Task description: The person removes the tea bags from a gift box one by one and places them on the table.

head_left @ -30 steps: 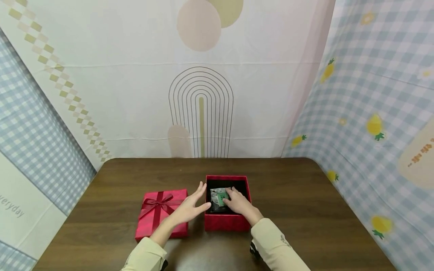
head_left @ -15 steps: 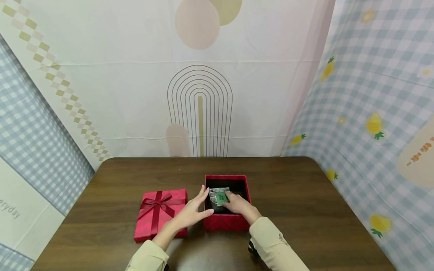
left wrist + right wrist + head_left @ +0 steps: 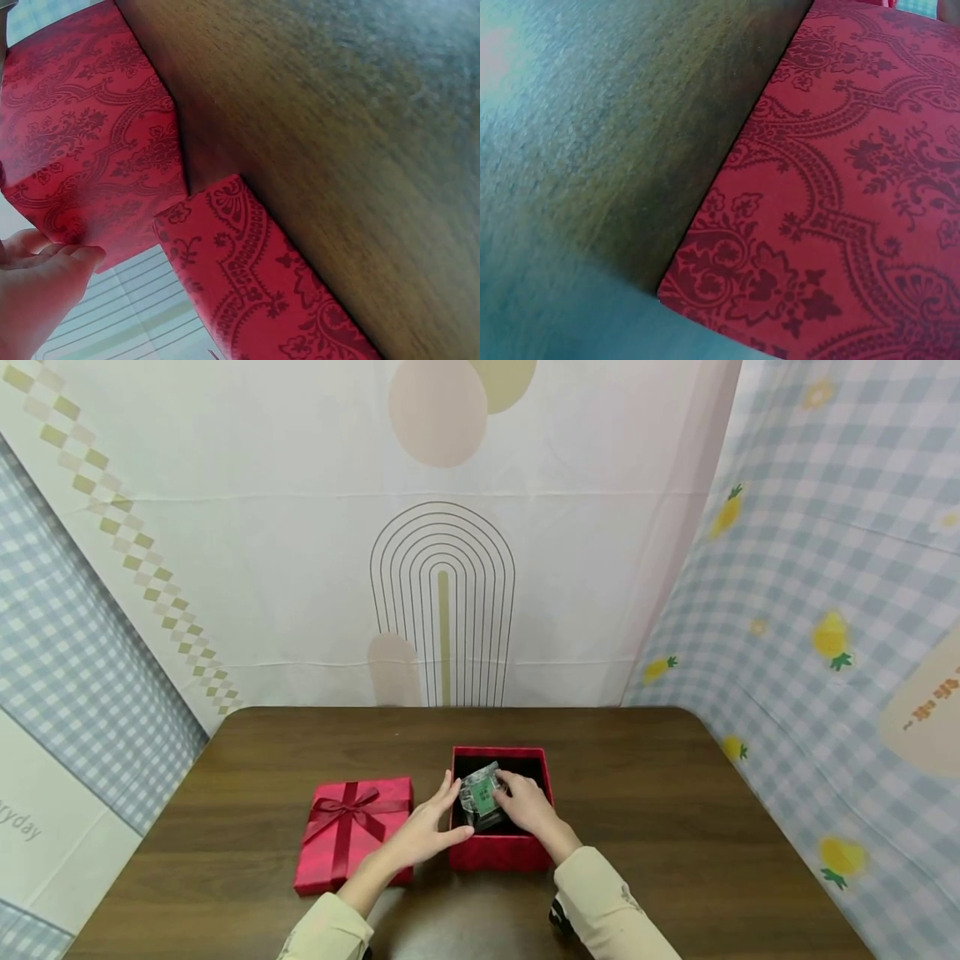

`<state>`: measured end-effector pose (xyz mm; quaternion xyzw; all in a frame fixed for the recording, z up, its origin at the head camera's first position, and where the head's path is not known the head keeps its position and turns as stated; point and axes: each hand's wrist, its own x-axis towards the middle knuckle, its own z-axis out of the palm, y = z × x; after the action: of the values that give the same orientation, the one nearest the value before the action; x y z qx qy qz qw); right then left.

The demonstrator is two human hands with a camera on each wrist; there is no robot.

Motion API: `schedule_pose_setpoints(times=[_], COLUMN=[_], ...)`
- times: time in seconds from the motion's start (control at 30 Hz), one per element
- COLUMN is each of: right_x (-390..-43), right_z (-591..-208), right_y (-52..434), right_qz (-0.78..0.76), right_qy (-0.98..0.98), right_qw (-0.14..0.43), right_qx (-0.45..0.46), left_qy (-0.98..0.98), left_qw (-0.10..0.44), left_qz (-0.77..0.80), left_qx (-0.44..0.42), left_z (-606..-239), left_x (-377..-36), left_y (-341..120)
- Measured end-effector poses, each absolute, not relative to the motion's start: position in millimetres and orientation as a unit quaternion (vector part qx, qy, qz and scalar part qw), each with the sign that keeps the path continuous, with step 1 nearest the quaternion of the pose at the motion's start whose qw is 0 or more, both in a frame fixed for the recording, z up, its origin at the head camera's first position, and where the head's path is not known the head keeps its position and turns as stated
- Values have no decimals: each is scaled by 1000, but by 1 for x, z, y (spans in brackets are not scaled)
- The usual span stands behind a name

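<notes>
Just left of the left hand [image 3: 422, 835], the ribboned red lid [image 3: 367, 843] is laid on the table [image 3: 645, 793]. The red box [image 3: 498, 853] is touched at its left side by that hand — fingers extended, thumb spread, nothing gripped. Between the hands, within the box's opening, the green-labelled packet [image 3: 481, 795] is held tilted — its right edge pinched by the right hand [image 3: 529, 807]. Beyond both hands, a white cloth [image 3: 300, 585] is hung.

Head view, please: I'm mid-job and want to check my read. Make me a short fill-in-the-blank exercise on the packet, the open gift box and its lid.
1. The packet pinched by the right hand bears a label coloured ____.
2. The inside of the open gift box is coloured ____.
3. In the head view, the lid lies to the ____ of the box.
4. The lid's ribbon is tied in a ____.

Missing words: green; black; left; bow.
</notes>
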<state>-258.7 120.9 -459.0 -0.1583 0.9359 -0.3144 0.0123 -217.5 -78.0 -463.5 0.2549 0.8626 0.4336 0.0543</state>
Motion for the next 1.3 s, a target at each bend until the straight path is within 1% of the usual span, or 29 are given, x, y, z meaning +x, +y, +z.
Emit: schedule_pose_setpoints(times=[0.07, 0.17, 0.37, 0.57, 0.7, 0.83, 1.07, 1.3], right_x=[-259, -260, -259, -260, -261, -260, -257, -253], right_z=[-458, -456, -454, -455, -456, -456, -450, -441], right_y=[121, 122, 124, 125, 125, 124, 126, 136], right_qz=[-338, -358, -374, -386, -356, -355, -377, -422], right_qy=[925, 913, 898, 871, 872, 874, 890, 879], right_qw=[-5, -3, 60, 126, 151, 146, 92, 51], right_qx=[-172, -196, -225, -277, -300, -298, -239, -215], left_qy=[862, 861, 860, 860, 860, 859, 857, 861], left_qw=[57, 63, 70, 72, 74, 78, 78, 74], left_qz=[435, 439, 442, 442, 442, 445, 446, 441], left_qx=[253, 250, 245, 245, 245, 242, 246, 244], left_z=[-463, -462, -461, -460, -460, -459, -460, -462], left_x=[-217, -217, -218, -219, -219, -218, -217, -216], left_y=[-78, -78, -77, -76, -77, -77, -77, -78])
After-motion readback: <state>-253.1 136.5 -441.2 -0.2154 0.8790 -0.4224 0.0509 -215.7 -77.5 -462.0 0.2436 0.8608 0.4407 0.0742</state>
